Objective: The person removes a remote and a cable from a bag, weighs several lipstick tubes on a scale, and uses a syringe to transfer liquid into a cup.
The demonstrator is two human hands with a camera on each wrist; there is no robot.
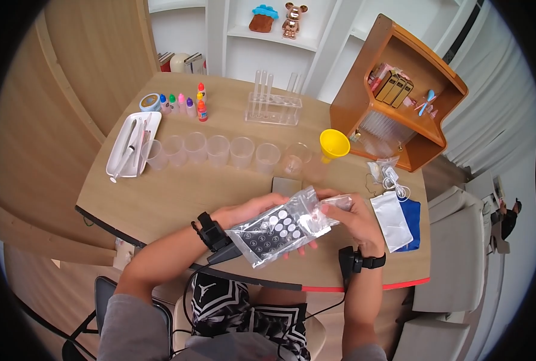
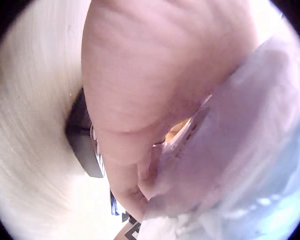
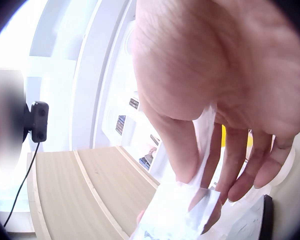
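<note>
Setup, largest first. Our table (image 1: 178,186) carries everything in use. At its right rear stands the wooden cabinet (image 1: 358,78). A row of clear cups (image 1: 218,150) crosses the middle, with the white tray (image 1: 119,138) at its left end and the test-tube rack (image 1: 274,114) behind. The yellow funnel (image 1: 334,143) stands past the row's right end.

The clear plastic bag (image 1: 274,231) is held up over the near side of the table, tilted. Our left hand (image 1: 259,206) grips it from beneath, fingers wrapped under; our right hand (image 1: 358,222) pinches clear plastic at the upper end, thumb on top. We cannot tell whether that piece belongs to the same bag or is a separate packet.

Step in hand, we judge: handling the bag at its mouth. The next move would seem to call for a steady left hold while the right parts or smooths the plastic.

Markings: a white leaping-figure emblem (image 1: 203,292) on the shorts (image 1: 220,313). The bag shows a dark patterned area with repeated round marks, not legible, and white discs (image 1: 283,225). Labels on the small dropper bottles (image 1: 202,112): too small to read.
</note>
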